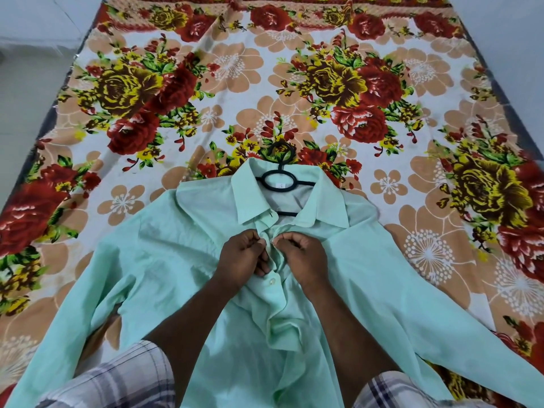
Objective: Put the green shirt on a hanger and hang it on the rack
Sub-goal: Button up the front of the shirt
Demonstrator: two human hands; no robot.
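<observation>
The green shirt (382, 275) lies front-up on the bed, on a floral sheet (235, 83). Its collar (250, 198) points toward 12 o'clock and its sleeves spread toward 8 and 4 o'clock. A black hanger (279, 184) sits inside the neck opening. Its hook projects past the collar at 12 o'clock and rests on the sheet.

The left hand (243, 254) and right hand (304, 256) meet at the shirt's front placket, just below the collar. Each hand has its fingers curled, and thumb and forefinger pinch the placket fabric. The two hands nearly touch. A button may lie between the fingertips, but the fingers cover that spot. One white button (272, 280) shows at 6 o'clock from the hands, unfastened. Plaid cuffs (117, 378) appear at the lower frame edge.
</observation>
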